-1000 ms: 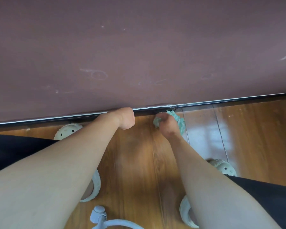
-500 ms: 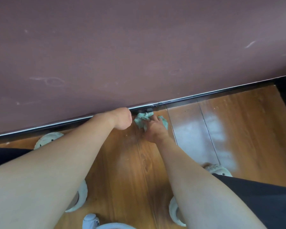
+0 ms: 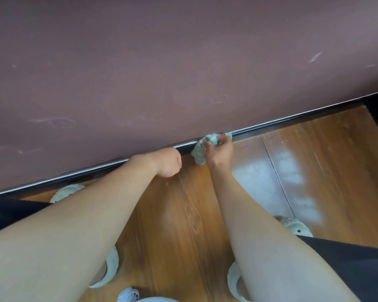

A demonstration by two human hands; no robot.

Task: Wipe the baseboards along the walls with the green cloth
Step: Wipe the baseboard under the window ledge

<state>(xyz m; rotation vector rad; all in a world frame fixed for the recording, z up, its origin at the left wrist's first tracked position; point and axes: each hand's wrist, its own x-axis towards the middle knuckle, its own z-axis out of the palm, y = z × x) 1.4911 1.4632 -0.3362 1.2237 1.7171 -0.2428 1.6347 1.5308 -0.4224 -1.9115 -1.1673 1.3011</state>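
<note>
A person crouches over a wooden floor (image 3: 183,225), knees in dark clothing (image 3: 347,264) at either side and pale slippers (image 3: 298,227) planted below, both bare forearms reaching forward to the foot of the wall. The left hand (image 3: 169,162) rests as a fist just short of the skirting, its fingers folded under out of sight and nothing visible in them, seemingly braced for balance. Just beside it, the right hand (image 3: 218,152) grips the bunched green cloth (image 3: 200,153), fingers curled round the wad and pressing it against the dark baseboard (image 3: 292,122) where floor meets the scuffed mauve wall (image 3: 183,62). The wiping stroke looks to be in progress partway along this run. To the person's right the strip runs on to the room's corner; to the left it passes behind the left arm. The next move appears to call for sliding the cloth sideways along the strip with firm pressure, then shuffling the feet to follow.
</note>
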